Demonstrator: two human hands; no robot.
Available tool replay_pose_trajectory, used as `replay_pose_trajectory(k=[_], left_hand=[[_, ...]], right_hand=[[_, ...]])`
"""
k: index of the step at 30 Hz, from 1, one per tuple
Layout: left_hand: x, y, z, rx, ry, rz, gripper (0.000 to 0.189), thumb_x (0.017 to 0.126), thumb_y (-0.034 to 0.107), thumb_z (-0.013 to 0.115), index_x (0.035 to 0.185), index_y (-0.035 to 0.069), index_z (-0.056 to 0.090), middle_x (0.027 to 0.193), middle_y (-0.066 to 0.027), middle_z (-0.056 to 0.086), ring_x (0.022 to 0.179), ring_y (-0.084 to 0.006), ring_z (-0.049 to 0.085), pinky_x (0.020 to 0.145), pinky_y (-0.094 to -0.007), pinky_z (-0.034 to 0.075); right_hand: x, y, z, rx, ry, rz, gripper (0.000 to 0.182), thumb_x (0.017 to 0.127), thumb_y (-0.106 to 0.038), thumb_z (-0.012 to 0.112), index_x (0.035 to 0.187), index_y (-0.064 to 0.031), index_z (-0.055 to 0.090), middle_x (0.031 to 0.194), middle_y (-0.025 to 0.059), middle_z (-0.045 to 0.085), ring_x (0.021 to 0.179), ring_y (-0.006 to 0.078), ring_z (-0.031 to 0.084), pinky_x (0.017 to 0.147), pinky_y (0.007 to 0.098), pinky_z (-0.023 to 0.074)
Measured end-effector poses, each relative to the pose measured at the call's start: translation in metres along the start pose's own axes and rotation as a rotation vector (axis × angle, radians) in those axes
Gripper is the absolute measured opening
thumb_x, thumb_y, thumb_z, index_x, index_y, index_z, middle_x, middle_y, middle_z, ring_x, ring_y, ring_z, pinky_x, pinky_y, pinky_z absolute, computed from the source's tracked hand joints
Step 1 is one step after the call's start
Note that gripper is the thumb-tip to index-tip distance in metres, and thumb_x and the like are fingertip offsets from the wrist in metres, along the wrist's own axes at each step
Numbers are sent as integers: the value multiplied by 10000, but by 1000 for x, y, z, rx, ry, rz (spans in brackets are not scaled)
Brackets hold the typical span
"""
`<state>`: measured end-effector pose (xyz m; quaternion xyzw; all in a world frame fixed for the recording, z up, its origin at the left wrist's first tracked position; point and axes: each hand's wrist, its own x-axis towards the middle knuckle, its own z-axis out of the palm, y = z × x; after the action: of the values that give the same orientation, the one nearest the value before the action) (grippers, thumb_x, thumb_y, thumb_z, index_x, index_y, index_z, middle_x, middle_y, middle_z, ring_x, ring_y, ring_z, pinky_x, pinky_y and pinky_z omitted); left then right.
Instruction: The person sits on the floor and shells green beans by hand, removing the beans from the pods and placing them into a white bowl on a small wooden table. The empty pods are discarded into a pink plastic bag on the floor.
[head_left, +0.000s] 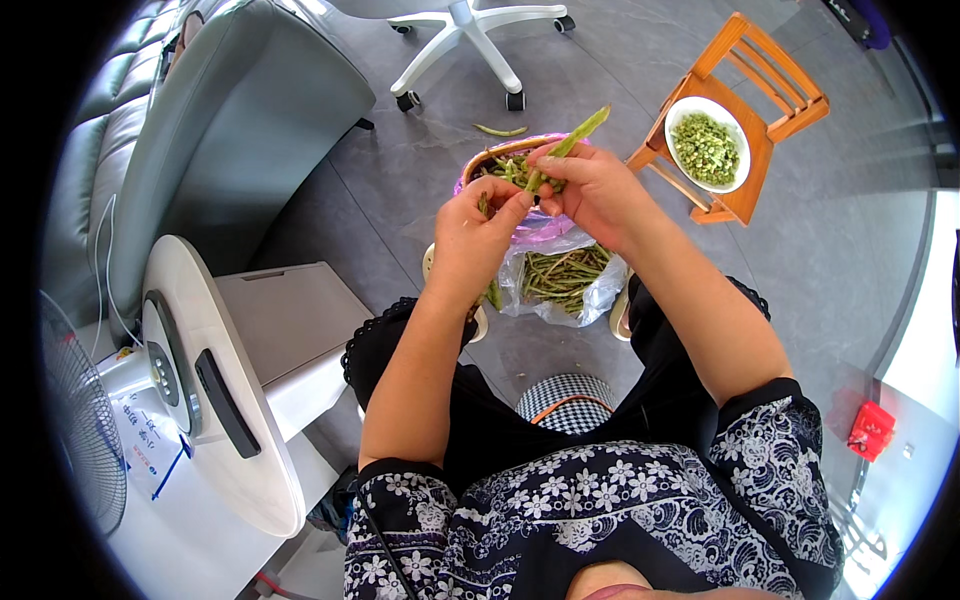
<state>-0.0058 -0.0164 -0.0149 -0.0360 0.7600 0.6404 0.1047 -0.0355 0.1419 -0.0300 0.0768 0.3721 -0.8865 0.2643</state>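
Observation:
My left hand (474, 229) and my right hand (596, 184) meet above a basket lined with a pink plastic bag (544, 229). Between the fingertips of both is a green bean pod (579, 133), slanting up to the right. Brownish plant scraps also stick out by my left thumb. Pods and husks (510, 166) lie in the basket, partly hidden by my hands. Nearer to me, a clear plastic bag (600, 300) on the floor holds many long green pods (562, 277). A white bowl (675, 161) of shelled green beans (705, 150) rests on a small wooden chair at the right.
The wooden chair (750, 191) stands to the right. One loose pod (500, 132) lies on the floor beyond the basket. At left are a grey sofa (262, 112), an oval white table (259, 480) bearing a black phone (225, 401), and a fan (79, 420). A wheeled chair base (465, 49) is ahead.

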Motion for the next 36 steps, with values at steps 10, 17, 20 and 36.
replay_pose_trajectory(k=[10,17,20,36], left_hand=[[2,3,-1,-383,57,-183,104,826,125,583,814,22,594,643,0,554,461,-40,410,393,-184,285],[-2,16,-5,-398,-76,-235,111,839,115,566,812,10,592,650,-2,561,467,-40,413,406,-183,301],[-2,1,-4,-44,13,53,117,831,99,578,791,-9,598,691,-1,571,578,-47,470,509,-197,376],[2,-5,6,-112,74,22,134,817,128,626,840,-3,614,681,28,551,612,-36,460,540,-192,369]], right_hand=[[-3,-2,5,-30,-128,11,189,867,-81,496,987,48,565,798,78,561,662,129,523,581,251,431],[-4,-11,2,16,-134,-7,183,848,-54,480,948,68,572,795,100,565,624,131,529,593,257,452],[-3,-7,2,30,-151,45,200,831,-43,459,950,75,566,786,105,564,608,139,523,574,261,438],[-1,5,0,71,-34,41,120,804,-26,482,877,24,563,785,94,558,647,156,506,566,286,419]])
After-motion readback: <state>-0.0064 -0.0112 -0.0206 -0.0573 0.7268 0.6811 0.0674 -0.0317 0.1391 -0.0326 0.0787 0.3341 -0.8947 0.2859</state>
